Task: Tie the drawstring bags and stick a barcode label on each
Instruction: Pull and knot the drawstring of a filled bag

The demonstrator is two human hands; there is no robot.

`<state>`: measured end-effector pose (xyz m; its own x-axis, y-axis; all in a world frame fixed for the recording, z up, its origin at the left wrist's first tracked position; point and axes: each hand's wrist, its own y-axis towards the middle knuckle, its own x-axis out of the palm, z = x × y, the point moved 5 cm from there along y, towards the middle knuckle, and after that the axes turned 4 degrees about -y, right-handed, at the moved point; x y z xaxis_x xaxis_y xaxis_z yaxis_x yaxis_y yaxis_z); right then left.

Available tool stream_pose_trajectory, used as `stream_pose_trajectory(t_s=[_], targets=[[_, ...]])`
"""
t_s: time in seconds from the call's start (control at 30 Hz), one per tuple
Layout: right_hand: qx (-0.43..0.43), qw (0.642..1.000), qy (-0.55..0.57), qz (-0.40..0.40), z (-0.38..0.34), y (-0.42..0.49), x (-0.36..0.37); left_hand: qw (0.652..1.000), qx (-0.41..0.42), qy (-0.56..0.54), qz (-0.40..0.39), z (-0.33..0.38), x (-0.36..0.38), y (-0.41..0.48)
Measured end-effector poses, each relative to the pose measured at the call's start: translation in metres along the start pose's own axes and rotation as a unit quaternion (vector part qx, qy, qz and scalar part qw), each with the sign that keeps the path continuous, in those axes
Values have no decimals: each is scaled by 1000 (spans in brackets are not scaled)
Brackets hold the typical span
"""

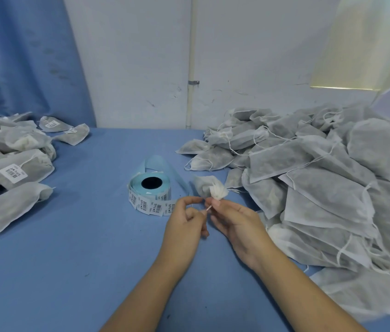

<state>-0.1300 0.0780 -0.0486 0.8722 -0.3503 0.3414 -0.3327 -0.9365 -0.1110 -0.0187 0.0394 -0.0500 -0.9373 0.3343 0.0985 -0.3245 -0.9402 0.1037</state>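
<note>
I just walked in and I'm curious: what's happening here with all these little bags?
A person is tying a drawstring bag: the left hand and right hand pinch its string at the gathered neck. A label roll sits beside it on the table. Untied bags are heaped on the right; labelled bags lie on the left.

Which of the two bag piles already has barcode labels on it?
The left pile: white barcode stickers show on several of its bags. No bag in the right pile shows one.
</note>
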Motion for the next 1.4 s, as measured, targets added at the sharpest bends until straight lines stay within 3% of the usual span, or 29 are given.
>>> stream_pose_trajectory(t_s=[0.13,0.27,0.37,0.5,0.67,0.73,0.83,0.93,1.0,1.2,1.4], targets=[[-3,999,38,-28,-2,0,-2,991,67,105,45,4,-6,-3],[-36,996,69,-33,-6,2,-5,948,147,268,88,13,-15,-4],[-127,985,-110,37,-11,3,-7,909,158,372,102,16,-19,-3],[-240,854,-449,106,-20,-5,-2,857,258,430,117,29,-12,-9],[-272,728,-612,145,-26,-12,4,794,418,434,83,36,9,-20],[-284,701,-639,142,-25,-14,6,790,431,431,58,35,15,-23],[-287,709,-637,97,-17,-14,5,823,398,403,41,35,11,-19],[-316,733,-600,56,-12,-17,11,913,302,274,-5,26,5,-11],[-328,753,-569,53,-11,-18,12,946,255,198,-19,23,5,-10],[-355,818,-447,67,-17,-19,7,970,187,149,-39,19,7,-9],[-333,869,-337,145,-21,-18,-6,976,131,163,-59,10,7,-5]])
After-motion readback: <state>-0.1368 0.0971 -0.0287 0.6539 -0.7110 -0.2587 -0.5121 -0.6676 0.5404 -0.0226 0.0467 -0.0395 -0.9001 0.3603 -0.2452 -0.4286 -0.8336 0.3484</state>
